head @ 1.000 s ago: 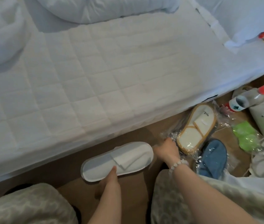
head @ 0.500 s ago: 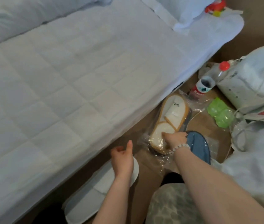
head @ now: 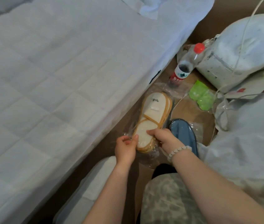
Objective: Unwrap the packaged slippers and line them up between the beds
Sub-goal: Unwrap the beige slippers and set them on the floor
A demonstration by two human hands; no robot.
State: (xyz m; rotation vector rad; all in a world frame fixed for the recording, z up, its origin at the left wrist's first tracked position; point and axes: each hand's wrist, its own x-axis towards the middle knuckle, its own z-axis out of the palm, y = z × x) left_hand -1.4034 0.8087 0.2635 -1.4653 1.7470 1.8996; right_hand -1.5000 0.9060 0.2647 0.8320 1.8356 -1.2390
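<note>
The packaged slippers [head: 153, 117], a stacked white pair with tan trim and black handwriting on the toe, lie in crinkled clear plastic wrap [head: 152, 155] on the brown floor just beside the white quilted bed [head: 63, 78]. The left hand [head: 125, 148] pinches the wrap at the pair's heel end on the bed side, while the right hand [head: 164, 138], with a beaded bracelet [head: 177, 151], grips the same heel end from the side away from the bed. A blue slipper [head: 184, 135] lies just beside the package, away from the bed, and an unwrapped white slipper [head: 89, 189] lies along the bed's edge beneath the left forearm.
</note>
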